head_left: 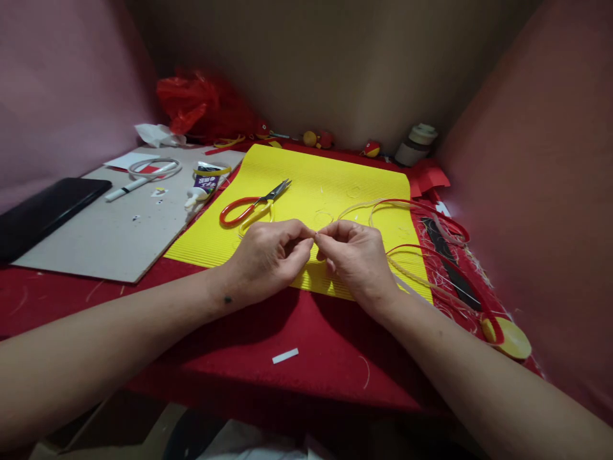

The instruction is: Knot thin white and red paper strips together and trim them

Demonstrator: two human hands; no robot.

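Note:
My left hand (275, 252) and my right hand (354, 255) meet fingertip to fingertip above a yellow corrugated sheet (306, 176). Both are closed in a pinch; whatever lies between the fingers is too small or hidden to make out. Just beyond my left hand lies a pair of scissors (261, 204) with one red and one yellow handle, blades partly apart. Looped red and pale strips (421, 204) spread over the sheet's right side, close to my right hand. A short white strip (285, 356) rests on the red cloth (230, 345) nearer to me.
On the left, a grey board (110, 236) bears a black phone-like slab (57, 207), a white pen (138, 182) and a glue tube (204, 182). A red plastic bag (201, 105) sits at the back. A jar (416, 144) and a yellow disc (510, 338) are on the right.

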